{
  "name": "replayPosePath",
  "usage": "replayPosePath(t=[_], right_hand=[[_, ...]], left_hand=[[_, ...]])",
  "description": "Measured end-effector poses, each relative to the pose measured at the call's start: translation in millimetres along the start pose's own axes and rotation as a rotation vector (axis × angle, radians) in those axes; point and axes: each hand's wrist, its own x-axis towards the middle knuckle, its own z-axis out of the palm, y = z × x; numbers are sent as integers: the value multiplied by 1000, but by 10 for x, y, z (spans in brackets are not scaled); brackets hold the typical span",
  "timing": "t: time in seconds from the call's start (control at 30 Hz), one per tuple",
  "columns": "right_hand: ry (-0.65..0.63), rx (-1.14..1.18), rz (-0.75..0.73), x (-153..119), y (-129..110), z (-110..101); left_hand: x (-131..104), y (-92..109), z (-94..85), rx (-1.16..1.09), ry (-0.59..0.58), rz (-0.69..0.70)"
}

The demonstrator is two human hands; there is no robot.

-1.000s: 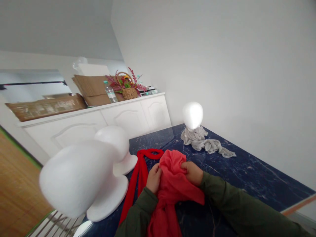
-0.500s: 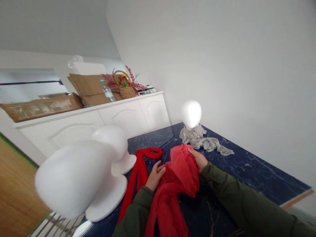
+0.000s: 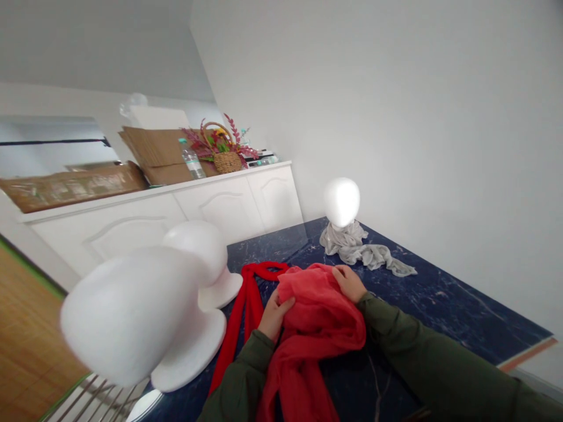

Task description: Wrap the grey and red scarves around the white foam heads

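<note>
Both hands grip a light red gauzy scarf (image 3: 319, 316) bunched on the dark blue marble table (image 3: 440, 316). My left hand (image 3: 273, 315) pinches its near left edge. My right hand (image 3: 349, 282) holds the far right side of the bundle. The scarf's tail hangs down toward me between my green sleeves. A second, deeper red scarf (image 3: 246, 305) lies in a loop just left of my left hand.
Two white foam mannequin heads (image 3: 132, 310) (image 3: 200, 252) stand at the left. A third head (image 3: 342, 202) at the back has a grey scarf (image 3: 365, 251) around its base. A white cabinet (image 3: 176, 214) behind carries cardboard, a bottle and a flower basket (image 3: 226, 158).
The bunched scarf has been lowered and spread wider over the table. My left hand closed on its left edge again, and my right hand dropped with the cloth.
</note>
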Motion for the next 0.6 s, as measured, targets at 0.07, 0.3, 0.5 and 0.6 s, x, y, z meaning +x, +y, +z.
replayPosePath(t=[0.07,0.3,0.5,0.6], right_hand=[[79,14,12,-47,-59,-16],[-254,-138,-240,-259,-207,56],[-259,-143,-471,-257,-278,35],[-534,-104,-603,-477,-439,127]], left_hand=[[28,0,-29,34,48,66],[-2,84,31,-181,55,38],[-19,188,8,-499,68,-105],[-10,190,-22,-519,118,-102]])
